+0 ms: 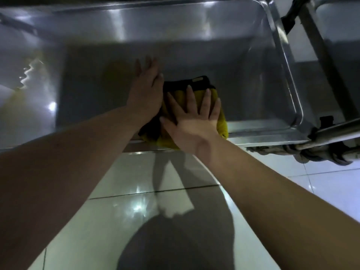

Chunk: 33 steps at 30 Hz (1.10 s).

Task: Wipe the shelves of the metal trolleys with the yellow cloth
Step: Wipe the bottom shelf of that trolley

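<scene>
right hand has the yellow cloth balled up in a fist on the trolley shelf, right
Not in a fist: the head view shows the right hand lying flat, fingers spread, on the yellow cloth on the trolley shelf.

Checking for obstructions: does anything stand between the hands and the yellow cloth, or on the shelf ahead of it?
Nothing visible does. The right hand presses on the yellow cloth at the near edge of the shelf, the left hand touches the cloth's left side, and no object shows farther in.

Probably a commercial kitchen: steel trolley shelf (194,55) above glossy white floor tiles (120,217)
</scene>
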Each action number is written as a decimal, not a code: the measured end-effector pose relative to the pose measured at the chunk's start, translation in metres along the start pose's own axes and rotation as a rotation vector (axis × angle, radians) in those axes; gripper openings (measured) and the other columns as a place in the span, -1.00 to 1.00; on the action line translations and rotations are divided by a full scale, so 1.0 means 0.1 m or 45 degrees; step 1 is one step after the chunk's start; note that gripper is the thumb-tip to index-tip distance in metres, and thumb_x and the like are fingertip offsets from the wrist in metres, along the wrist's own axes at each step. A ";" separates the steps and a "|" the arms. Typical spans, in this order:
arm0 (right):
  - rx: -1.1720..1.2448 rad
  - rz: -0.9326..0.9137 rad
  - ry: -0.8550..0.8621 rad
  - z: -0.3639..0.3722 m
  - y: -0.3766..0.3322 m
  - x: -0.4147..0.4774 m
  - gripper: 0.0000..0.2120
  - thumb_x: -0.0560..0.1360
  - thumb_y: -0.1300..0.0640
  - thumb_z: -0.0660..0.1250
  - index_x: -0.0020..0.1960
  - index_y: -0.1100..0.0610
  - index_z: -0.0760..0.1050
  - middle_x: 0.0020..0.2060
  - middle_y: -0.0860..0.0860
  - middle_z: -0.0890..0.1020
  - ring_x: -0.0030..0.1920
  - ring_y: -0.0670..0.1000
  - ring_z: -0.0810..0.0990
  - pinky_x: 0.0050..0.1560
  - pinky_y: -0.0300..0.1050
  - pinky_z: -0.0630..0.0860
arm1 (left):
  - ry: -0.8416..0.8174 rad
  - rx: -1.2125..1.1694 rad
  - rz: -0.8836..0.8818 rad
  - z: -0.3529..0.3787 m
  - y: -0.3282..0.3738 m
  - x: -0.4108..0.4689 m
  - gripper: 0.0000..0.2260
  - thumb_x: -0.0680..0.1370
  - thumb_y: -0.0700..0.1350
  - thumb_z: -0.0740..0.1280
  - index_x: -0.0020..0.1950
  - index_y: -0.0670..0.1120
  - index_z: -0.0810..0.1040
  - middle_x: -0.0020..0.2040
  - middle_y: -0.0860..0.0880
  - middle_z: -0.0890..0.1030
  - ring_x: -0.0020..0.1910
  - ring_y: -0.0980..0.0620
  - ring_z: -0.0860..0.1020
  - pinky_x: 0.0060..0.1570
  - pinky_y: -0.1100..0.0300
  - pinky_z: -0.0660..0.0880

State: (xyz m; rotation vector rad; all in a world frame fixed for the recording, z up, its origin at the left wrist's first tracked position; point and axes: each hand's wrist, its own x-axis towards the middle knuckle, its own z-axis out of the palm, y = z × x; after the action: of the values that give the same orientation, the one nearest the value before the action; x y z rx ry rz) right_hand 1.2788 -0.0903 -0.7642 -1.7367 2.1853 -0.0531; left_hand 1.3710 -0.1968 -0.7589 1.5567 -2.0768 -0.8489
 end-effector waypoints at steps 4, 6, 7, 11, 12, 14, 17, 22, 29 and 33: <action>0.180 -0.123 0.317 -0.22 0.51 0.13 -0.50 0.66 -0.02 0.03 0.58 0.01 0.06 0.56 -0.03 0.14 0.57 0.03 -0.02 0.51 0.20 -0.23 | 0.023 0.484 0.212 0.01 0.21 -0.24 -0.51 0.63 -0.08 0.12 0.57 -0.08 0.16 0.60 -0.12 0.07 0.58 -0.14 -0.05 0.52 0.04 -0.09; 0.391 -0.031 0.299 -0.27 0.77 0.15 -0.52 0.66 0.05 0.05 0.56 -0.01 0.11 0.56 -0.05 0.15 0.57 0.06 0.01 0.53 0.13 -0.15 | -0.101 0.647 0.274 0.26 0.35 -0.59 -0.49 0.63 0.03 0.08 0.58 -0.04 0.12 0.60 -0.11 0.07 0.57 -0.15 -0.05 0.50 -0.08 -0.13; 0.465 0.019 0.253 -0.25 0.86 0.14 -0.53 0.66 0.04 0.05 0.56 -0.06 0.11 0.56 -0.08 0.15 0.57 0.09 0.00 0.53 0.10 -0.13 | -0.159 0.752 0.274 0.39 0.38 -0.75 -0.47 0.63 0.11 0.02 0.59 0.02 0.06 0.61 -0.07 0.01 0.57 -0.16 -0.09 0.48 -0.16 -0.19; 0.361 0.015 0.194 -0.10 0.91 0.08 -0.47 0.60 -0.20 -0.09 0.56 -0.22 -0.01 0.56 -0.17 0.07 0.57 0.12 -0.12 0.53 0.03 -0.23 | -0.241 0.908 0.109 0.57 0.23 -0.67 -0.44 0.55 0.33 -0.22 0.52 0.28 -0.28 0.57 0.15 -0.30 0.54 -0.20 -0.28 0.26 -0.49 -0.36; 0.334 0.012 0.190 -0.09 0.90 0.08 -0.44 0.56 -0.25 -0.15 0.55 -0.25 -0.04 0.57 -0.17 0.05 0.57 0.12 -0.15 0.52 0.04 -0.25 | -0.239 0.920 0.106 0.55 0.18 -0.52 -0.44 0.53 0.34 -0.24 0.51 0.30 -0.29 0.56 0.16 -0.32 0.54 -0.21 -0.29 0.25 -0.53 -0.33; 0.225 0.002 0.177 -0.09 0.88 0.07 -0.40 0.52 -0.31 -0.24 0.55 -0.27 -0.11 0.58 -0.12 0.01 0.56 0.16 -0.18 0.52 0.08 -0.28 | -0.237 0.910 0.117 0.45 0.13 -0.13 -0.45 0.56 0.35 -0.20 0.52 0.31 -0.25 0.57 0.16 -0.30 0.54 -0.22 -0.28 0.27 -0.55 -0.25; -0.063 -0.022 0.183 -0.04 0.84 0.04 -0.41 0.55 -0.32 -0.18 0.54 -0.27 -0.18 0.59 -0.02 -0.04 0.54 0.28 -0.18 0.50 0.22 -0.23 | -0.308 0.840 0.126 0.25 0.09 0.48 -0.46 0.59 0.35 -0.12 0.54 0.32 -0.19 0.59 0.15 -0.24 0.55 -0.22 -0.24 0.31 -0.53 -0.22; -0.158 -0.010 0.175 -0.06 0.82 0.07 -0.40 0.55 -0.33 -0.04 0.55 -0.29 -0.08 0.59 -0.01 -0.09 0.53 0.31 -0.20 0.49 0.26 -0.19 | -0.432 0.821 0.062 0.21 0.14 0.88 -0.44 0.58 0.36 -0.10 0.53 0.32 -0.22 0.58 0.14 -0.28 0.54 -0.22 -0.26 0.31 -0.52 -0.22; -0.079 -0.033 0.201 -0.02 0.86 0.09 -0.43 0.54 -0.33 0.02 0.52 -0.33 0.00 0.59 -0.03 -0.03 0.54 0.28 -0.17 0.50 0.25 -0.21 | -0.275 0.820 0.157 0.08 -0.13 -0.04 -0.47 0.55 0.36 -0.17 0.52 0.35 -0.17 0.59 0.17 -0.18 0.56 -0.17 -0.18 0.34 -0.49 -0.19; -0.115 -0.016 0.215 0.00 0.87 0.09 -0.41 0.52 -0.35 -0.06 0.52 -0.33 -0.03 0.59 -0.03 -0.05 0.54 0.30 -0.17 0.49 0.28 -0.19 | -0.233 0.863 0.158 -0.14 -0.45 -0.90 -0.45 0.53 0.35 -0.19 0.52 0.35 -0.14 0.60 0.16 -0.09 0.57 -0.17 -0.08 0.34 -0.51 -0.04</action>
State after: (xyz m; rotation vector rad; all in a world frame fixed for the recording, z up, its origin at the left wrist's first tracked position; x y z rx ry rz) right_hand 1.1959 -0.0774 -0.7879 -1.8564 2.3291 -0.1091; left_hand 1.4383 -0.1224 -0.7754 1.6731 -2.7471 -0.2444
